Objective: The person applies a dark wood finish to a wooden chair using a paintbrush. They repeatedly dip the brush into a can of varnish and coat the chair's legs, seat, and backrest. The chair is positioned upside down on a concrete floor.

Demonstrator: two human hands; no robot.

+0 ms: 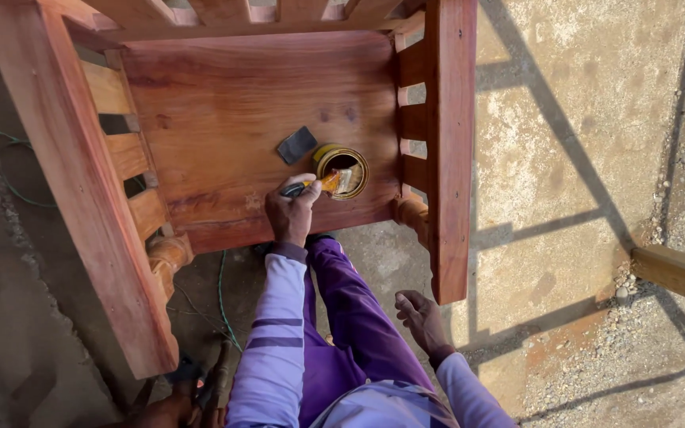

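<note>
brush [316,185] with dark handle gripped in left hand [291,214], bristle tip pointing right into round yellow tin [342,170] on reddish wooden chair seat [223,119]; right hand [422,317] empty, fingers loosely spread, well apart, lower right.

One view only: head cam, worn by the person, looking steeply down, almost straight overhead. It faces fwd and down over the person's own sleeves and legs at bottom centre, onto a reddish wooden chair [223,119] filling the top left and centre. Fairly near: both arms reach into frame, the chair seat sits at arm's length. Right half takes in the sunlit concrete floor [596,119] w/ long shadows; left edge shows darker ground. No 2nd cam, so no shared area betw. views.
</note>
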